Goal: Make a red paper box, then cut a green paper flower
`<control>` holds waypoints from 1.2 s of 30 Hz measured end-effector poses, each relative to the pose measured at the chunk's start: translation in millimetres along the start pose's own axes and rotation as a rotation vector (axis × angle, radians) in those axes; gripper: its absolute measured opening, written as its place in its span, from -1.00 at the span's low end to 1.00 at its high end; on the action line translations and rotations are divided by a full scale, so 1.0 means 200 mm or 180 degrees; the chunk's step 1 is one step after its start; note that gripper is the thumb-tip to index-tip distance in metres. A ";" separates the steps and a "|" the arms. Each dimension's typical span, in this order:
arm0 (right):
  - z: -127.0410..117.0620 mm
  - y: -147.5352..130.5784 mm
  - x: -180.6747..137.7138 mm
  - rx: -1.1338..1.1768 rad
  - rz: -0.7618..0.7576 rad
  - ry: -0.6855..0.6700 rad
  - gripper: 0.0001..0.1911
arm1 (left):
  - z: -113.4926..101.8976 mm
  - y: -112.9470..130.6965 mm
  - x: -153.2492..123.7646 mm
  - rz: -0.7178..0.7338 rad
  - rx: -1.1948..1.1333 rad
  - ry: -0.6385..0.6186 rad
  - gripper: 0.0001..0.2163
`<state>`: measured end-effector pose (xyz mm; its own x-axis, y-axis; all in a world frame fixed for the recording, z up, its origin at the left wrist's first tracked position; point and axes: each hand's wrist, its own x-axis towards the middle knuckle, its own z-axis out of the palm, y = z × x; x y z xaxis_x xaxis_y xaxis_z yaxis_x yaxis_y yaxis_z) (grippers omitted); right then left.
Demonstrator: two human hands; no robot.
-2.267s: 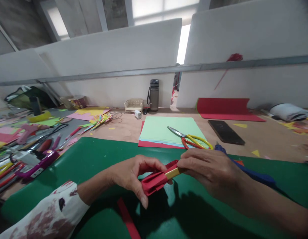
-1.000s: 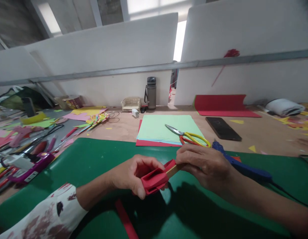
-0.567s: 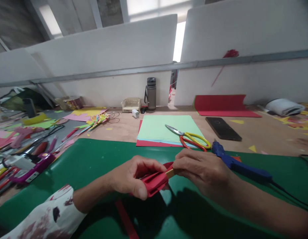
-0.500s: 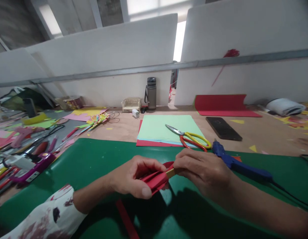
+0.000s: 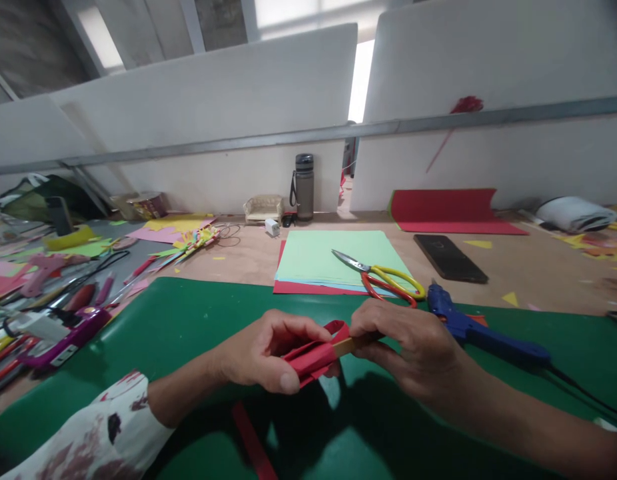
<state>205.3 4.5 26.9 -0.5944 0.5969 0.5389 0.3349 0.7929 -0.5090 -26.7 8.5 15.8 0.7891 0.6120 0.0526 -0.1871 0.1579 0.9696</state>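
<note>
My left hand (image 5: 276,353) is closed around a piece of folded red paper (image 5: 311,363), thumb in front and fingers behind. A loop of the paper stands up at its right end. My right hand (image 5: 408,347) pinches a flat, tan, wooden-looking stick (image 5: 344,346), whose left end meets the red paper; how far it reaches inside is hidden. Below my hands, a red paper strip (image 5: 253,440) lies on the green mat (image 5: 188,320).
Scissors (image 5: 378,275) rest on a stack of coloured paper (image 5: 318,257) behind my hands. A blue glue gun (image 5: 483,330) lies to the right, near a black phone (image 5: 449,257). Tools and a purple power strip (image 5: 71,340) crowd the left. A bottle (image 5: 304,188) stands at the back.
My right hand has shifted slightly to the right along the stick, so more of the stick shows. The red loop looks more open. My left hand stays almost in place.
</note>
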 end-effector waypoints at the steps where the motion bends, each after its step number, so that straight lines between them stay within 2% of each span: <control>1: 0.00 0.00 0.00 -0.0010 -0.0021 0.0035 -0.89 | 0.00 0.00 0.00 0.0020 -0.0030 -0.0004 -0.46; 6: 0.01 -0.02 0.00 -0.0088 -0.0222 0.0264 -0.88 | 0.01 0.01 0.00 0.0085 -0.0080 -0.0055 -0.48; 12: 0.03 -0.02 -0.01 -0.0513 -0.0514 0.0485 -0.88 | 0.01 0.03 0.00 0.0010 -0.0075 -0.0072 -0.49; 22: -0.03 0.00 0.02 -0.0166 -0.0373 -0.0142 -0.82 | -0.01 0.02 -0.01 -0.0157 -0.0001 -0.0118 -0.47; 30: -0.03 0.01 0.02 0.0300 -0.0134 -0.0384 -0.88 | -0.01 0.01 -0.01 -0.0023 0.0104 0.0067 -0.44; 36: -0.04 0.02 0.01 0.0499 0.0132 -0.0513 -0.91 | -0.01 0.01 -0.01 -0.0106 0.0174 0.0112 -0.45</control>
<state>210.0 9.3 31.4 -0.6959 0.5914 0.4075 0.2511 0.7320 -0.6334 -29.6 9.7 17.8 0.7731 0.6341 0.0125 -0.1280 0.1367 0.9823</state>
